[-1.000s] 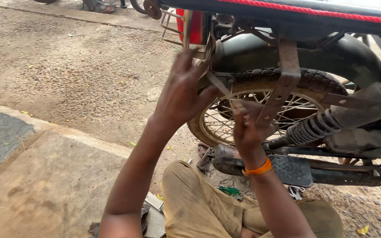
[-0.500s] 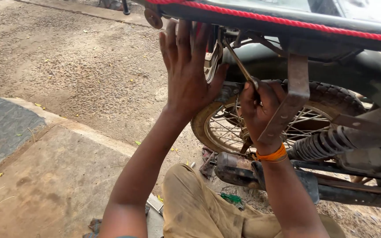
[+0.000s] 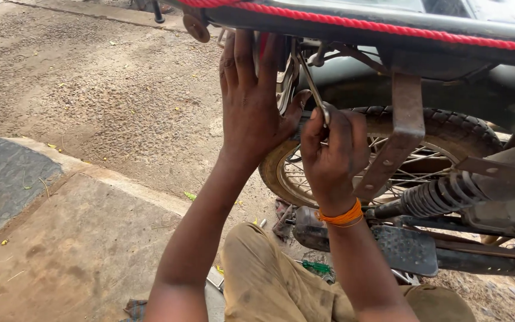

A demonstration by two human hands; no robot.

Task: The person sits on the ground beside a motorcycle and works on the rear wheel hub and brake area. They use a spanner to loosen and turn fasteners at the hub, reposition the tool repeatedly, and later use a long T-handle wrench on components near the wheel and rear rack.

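A: Where's the tool?

B: Slim silver metal spanner (image 3: 312, 89) is clenched in my right hand (image 3: 332, 158). Its long axis runs up and to the left from my fist, head under the black motorcycle tail frame (image 3: 353, 27).

A: Left?

B: Left hand (image 3: 254, 101) is open, flat against the tail light area, just beside the spanner's head.

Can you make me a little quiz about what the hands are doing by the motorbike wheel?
1. True or false: the right hand wears an orange band at the wrist.
2. Which hand grips the thin metal wrench? A) left B) right C) neither
3. Fill in: the left hand is spread open, pressed against the bike's ____ end.

Key
1. True.
2. B; its fingers close round the lower end.
3. Rear, above the spoked wheel and below the red rope.
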